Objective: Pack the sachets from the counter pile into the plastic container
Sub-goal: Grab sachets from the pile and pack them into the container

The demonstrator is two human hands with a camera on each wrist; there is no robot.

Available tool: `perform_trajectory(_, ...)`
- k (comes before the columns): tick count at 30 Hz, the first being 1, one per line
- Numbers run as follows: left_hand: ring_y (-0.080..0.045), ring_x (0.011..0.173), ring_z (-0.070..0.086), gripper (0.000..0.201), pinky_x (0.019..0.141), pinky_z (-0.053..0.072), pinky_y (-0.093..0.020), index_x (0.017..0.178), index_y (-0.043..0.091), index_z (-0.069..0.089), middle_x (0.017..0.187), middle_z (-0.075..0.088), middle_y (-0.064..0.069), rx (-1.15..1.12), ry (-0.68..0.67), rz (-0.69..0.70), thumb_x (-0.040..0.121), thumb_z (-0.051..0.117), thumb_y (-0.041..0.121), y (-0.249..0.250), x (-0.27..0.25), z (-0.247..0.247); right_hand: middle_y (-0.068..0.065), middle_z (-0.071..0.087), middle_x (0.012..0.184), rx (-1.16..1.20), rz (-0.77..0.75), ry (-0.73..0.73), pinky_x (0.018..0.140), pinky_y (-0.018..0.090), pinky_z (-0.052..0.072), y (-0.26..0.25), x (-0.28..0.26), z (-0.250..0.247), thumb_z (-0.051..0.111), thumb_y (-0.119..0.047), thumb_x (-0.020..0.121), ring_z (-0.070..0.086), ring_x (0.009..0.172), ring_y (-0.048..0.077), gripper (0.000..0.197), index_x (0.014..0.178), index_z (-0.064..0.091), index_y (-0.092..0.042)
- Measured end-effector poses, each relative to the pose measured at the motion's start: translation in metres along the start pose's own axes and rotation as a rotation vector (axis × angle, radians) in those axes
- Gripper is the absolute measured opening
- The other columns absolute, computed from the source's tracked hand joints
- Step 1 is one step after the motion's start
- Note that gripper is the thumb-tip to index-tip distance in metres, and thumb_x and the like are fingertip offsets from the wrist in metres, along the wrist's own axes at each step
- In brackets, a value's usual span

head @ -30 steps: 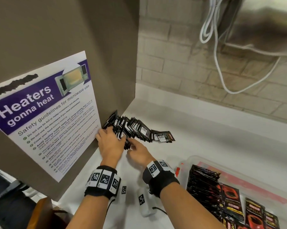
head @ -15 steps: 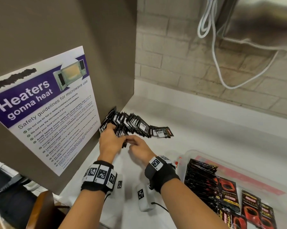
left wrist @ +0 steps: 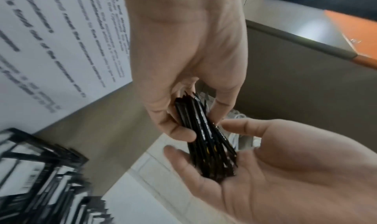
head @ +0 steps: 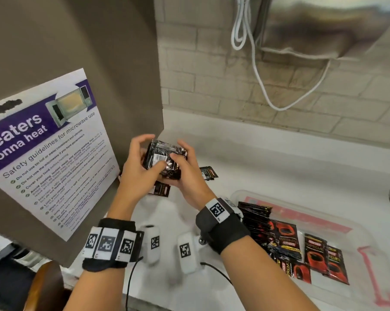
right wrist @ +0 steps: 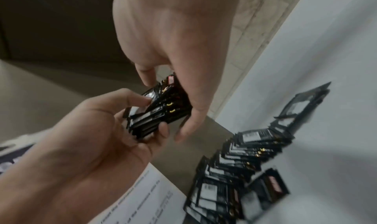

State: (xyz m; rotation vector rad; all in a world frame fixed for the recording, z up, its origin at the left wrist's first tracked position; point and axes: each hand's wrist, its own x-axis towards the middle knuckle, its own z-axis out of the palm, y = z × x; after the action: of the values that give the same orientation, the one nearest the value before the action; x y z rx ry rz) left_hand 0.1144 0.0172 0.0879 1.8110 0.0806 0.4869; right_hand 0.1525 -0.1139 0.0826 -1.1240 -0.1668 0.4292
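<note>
Both hands hold a stack of black sachets (head: 165, 157) above the white counter, beside the brown panel. My left hand (head: 140, 169) pinches the stack (left wrist: 206, 135) between thumb and fingers on its left side. The right hand (head: 186, 173) cups the stack (right wrist: 161, 113) from the right and below, fingers curled round it. The counter pile (right wrist: 242, 159) lies fanned out below the hands; the head view shows only loose sachets (head: 208, 173) past them. The clear plastic container (head: 355, 239) sits lower right, with packed sachets (head: 286, 239) standing and lying in its left half.
A brown panel with a microwave safety poster (head: 48, 151) stands close on the left. White cables (head: 254, 70) hang from a metal appliance (head: 324, 30) on the brick wall behind. A wooden chair back (head: 43, 286) shows at bottom left.
Both hands were down at the counter pile, gathering sachets. They have risen together with a stack of sachets held between them, off the counter.
</note>
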Motion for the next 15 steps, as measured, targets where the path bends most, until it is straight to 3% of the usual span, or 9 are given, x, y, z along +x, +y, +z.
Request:
perform_trajectory(3,-0.003,0.104,0.061,0.062,0.081,0.053,-0.021,0.131,0.044,0.048,0.118,0.058,0.018,-0.089,-0.095,0.043,0.08,0.056,0.009,0.017,-0.003,0.016,0.008,0.062,0.123,-0.101,-0.113,0.01,0.088,0.04,0.058,-0.019,-0.016,-0.011,0.044,0.0,0.097,0.066,0.103,0.017,0.049,0.138,0.043,-0.028)
perform_trajectory(5,0.001,0.097,0.061,0.06,0.077,0.052,-0.017,0.127,0.043,0.048,0.107,0.057,0.031,-0.116,-0.151,0.036,0.081,0.052,0.006,0.024,-0.006,0.031,0.014,0.055,0.128,-0.213,-0.182,0.024,0.092,0.034,0.054,-0.027,-0.027,-0.021,0.04,0.007,0.094,0.06,0.106,0.017,0.053,0.137,0.039,-0.025)
perform_trajectory(7,0.009,0.088,0.06,0.058,0.07,0.05,-0.012,0.124,0.04,0.046,0.1,0.056,0.034,-0.134,-0.211,0.033,0.079,0.049,0.003,0.032,-0.01,0.047,0.018,0.049,0.132,-0.286,-0.232,0.042,0.088,0.025,0.052,-0.034,-0.039,-0.032,0.037,0.012,0.092,0.056,0.106,0.016,0.055,0.133,0.034,-0.025)
perform_trajectory(10,0.008,0.086,0.063,0.057,0.069,0.053,-0.016,0.124,0.036,0.041,0.11,0.054,0.012,-0.181,-0.309,0.035,0.078,0.048,0.004,0.045,-0.02,0.072,0.024,0.043,0.135,-0.349,-0.274,0.068,0.089,0.032,0.052,-0.047,-0.058,-0.054,0.033,0.016,0.091,0.053,0.111,0.021,0.056,0.132,0.029,-0.022)
perform_trajectory(15,-0.009,0.1,0.064,0.058,0.083,0.059,-0.036,0.127,0.041,0.038,0.123,0.054,-0.003,-0.213,-0.502,0.021,0.09,0.049,-0.003,0.057,-0.033,0.11,0.02,0.048,0.128,-0.322,-0.28,0.094,0.087,0.037,0.056,-0.064,-0.096,-0.099,0.035,0.016,0.094,0.059,0.104,0.023,0.057,0.137,0.027,-0.02)
